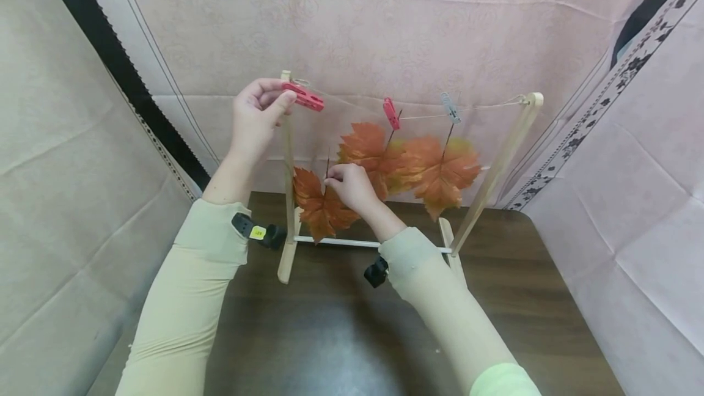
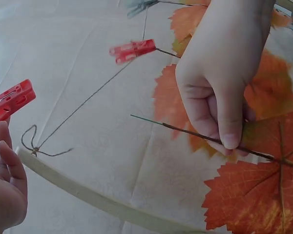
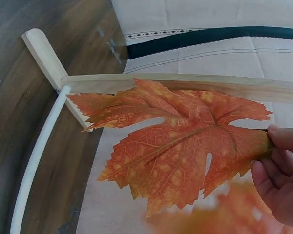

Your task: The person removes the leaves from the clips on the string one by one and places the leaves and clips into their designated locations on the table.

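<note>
My left hand [image 1: 258, 116] pinches a red clothespin [image 1: 304, 96] near the top of the left wooden post; in the left wrist view that clothespin [image 2: 12, 103] shows at the left edge. Lower down, my right hand [image 1: 354, 187] pinches the stem [image 2: 185, 130] of an orange artificial maple leaf [image 1: 321, 206]. The leaf [image 3: 171, 141] spreads out beyond the fingertips in the right wrist view. Another red clothespin [image 1: 391, 113] and a pale blue clothespin [image 1: 450, 108] hold two more orange leaves [image 1: 365, 151] [image 1: 442, 170] by their stems on the string [image 1: 423, 117].
A wooden frame with a left post [image 1: 289, 157], a right post [image 1: 497, 170] and a white bottom rod [image 1: 352, 242] stands on the dark wooden table [image 1: 308, 335]. The string is knotted [image 2: 34, 150] at the post's top. Light cloth [image 1: 352, 29] hangs behind and along both sides.
</note>
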`<state>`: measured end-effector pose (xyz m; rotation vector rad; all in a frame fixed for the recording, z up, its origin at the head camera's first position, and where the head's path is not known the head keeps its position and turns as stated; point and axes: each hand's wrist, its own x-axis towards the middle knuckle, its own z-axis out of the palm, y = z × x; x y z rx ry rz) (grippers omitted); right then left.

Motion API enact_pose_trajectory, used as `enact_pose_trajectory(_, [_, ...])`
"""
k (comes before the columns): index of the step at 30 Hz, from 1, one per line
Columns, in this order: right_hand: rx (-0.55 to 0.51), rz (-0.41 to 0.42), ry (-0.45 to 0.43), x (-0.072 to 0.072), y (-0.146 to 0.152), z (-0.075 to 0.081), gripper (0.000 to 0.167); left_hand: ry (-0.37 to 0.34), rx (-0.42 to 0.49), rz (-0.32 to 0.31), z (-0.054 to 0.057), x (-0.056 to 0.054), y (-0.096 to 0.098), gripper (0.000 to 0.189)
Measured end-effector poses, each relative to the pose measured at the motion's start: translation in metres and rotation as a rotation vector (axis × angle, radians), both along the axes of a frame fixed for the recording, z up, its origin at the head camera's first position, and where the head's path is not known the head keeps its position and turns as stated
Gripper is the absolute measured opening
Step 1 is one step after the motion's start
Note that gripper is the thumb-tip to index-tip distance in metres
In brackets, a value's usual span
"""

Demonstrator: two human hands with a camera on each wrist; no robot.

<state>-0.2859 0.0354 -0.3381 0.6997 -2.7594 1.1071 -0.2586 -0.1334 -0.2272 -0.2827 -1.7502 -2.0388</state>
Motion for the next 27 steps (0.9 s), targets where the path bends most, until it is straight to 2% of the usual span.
enact_pose_trajectory(5, [-0.003,0.006,0.0,0.001,0.004,-0.004,0.013,-0.048,-0.012,-0.001,-0.006,0.001,-0.004,0.008])
enact_pose_trajectory(9, [0.007,0.016,-0.025,0.004,0.013,-0.007,0.014,-0.098,-0.046,0.007,-0.016,0.002,-0.009,0.007])
enact_pose_trajectory(20, [0.025,0.065,-0.096,0.012,0.046,-0.01,0.013,-0.162,-0.058,-0.004,-0.061,0.007,-0.027,0.007])
enact_pose_trajectory(27, [0.062,0.107,-0.142,0.016,0.069,-0.012,0.012,-0.237,-0.091,0.007,-0.09,0.011,-0.034,0.007])
